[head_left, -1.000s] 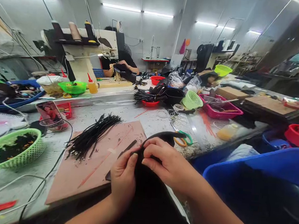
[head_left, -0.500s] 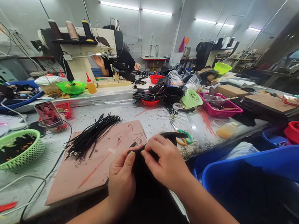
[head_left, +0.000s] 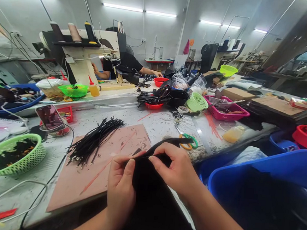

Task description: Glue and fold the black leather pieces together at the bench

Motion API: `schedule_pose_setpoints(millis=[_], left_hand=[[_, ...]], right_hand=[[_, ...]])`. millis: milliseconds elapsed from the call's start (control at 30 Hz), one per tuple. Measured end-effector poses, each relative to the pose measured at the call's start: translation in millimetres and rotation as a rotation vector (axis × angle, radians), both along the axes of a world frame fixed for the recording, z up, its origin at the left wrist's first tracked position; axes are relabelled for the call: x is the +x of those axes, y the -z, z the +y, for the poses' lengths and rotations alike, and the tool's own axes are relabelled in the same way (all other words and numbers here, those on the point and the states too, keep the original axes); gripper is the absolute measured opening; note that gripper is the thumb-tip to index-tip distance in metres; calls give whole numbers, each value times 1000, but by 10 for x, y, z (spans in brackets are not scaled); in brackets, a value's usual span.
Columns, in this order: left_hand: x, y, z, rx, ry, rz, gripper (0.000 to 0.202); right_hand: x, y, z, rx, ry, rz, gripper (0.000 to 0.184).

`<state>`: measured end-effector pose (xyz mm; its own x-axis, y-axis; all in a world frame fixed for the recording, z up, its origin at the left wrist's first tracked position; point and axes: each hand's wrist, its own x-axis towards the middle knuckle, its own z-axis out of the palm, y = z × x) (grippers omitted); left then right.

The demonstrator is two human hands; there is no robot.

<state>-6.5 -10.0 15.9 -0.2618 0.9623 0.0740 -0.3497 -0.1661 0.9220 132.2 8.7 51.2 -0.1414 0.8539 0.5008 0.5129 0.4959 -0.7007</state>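
Note:
A piece of black material (head_left: 153, 189), leather or fabric, hangs down in front of me; I cannot tell which. Its upper edge is pinched between thumb and fingers of my left hand (head_left: 122, 187). Further right along that edge, my right hand (head_left: 174, 168) grips it too, thumb pressed against the fingers. A black strip of the edge (head_left: 179, 141) sticks out past my right hand towards green-and-orange scissors (head_left: 190, 142). Behind my left hand lies a pinkish board (head_left: 103, 176), and a bundle of black cords (head_left: 95, 140) with pale tips rests on it.
On the left stand a green basket (head_left: 37, 152) with black scraps and a phone (head_left: 48, 115). A large blue bin (head_left: 245, 159) is at the right. Further back are a magenta basket (head_left: 230, 116), a glue bottle (head_left: 93, 89), a sewing machine (head_left: 80, 61) and a co-worker (head_left: 128, 61).
My hands have moved slightly apart along the black edge, and more of the strip shows beyond my right hand. The co-worker's arm has reached out to the red bowl.

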Motion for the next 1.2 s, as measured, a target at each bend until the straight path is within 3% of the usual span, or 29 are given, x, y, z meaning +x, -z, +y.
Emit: schedule_pose_setpoints(millis=[400, 567, 633, 767, 867, 1033, 1200], left_hand=[[10, -11, -18, 1, -43, 61, 18], [-7, -85, 0, -7, -14, 55, 16], [-61, -165, 53, 26, 42, 154, 16], [-195, -369, 196, 79, 243, 549, 11], [-241, -437, 237, 95, 218, 659, 5], [-221, -357, 175, 55, 170, 612, 7], [-214, -293, 141, 16, 188, 542, 11]], right_hand=[[-26, 22, 0, 69, 21, -68, 9], [-42, 25, -12, 158, 88, -148, 10], [-34, 20, -15, 212, 93, -181, 13], [2, 14, -21, 197, -14, -165, 11], [19, 29, -39, 169, -38, -111, 6], [30, 48, -83, 175, 87, 4, 8], [55, 21, -84, 221, 63, 46, 6]])
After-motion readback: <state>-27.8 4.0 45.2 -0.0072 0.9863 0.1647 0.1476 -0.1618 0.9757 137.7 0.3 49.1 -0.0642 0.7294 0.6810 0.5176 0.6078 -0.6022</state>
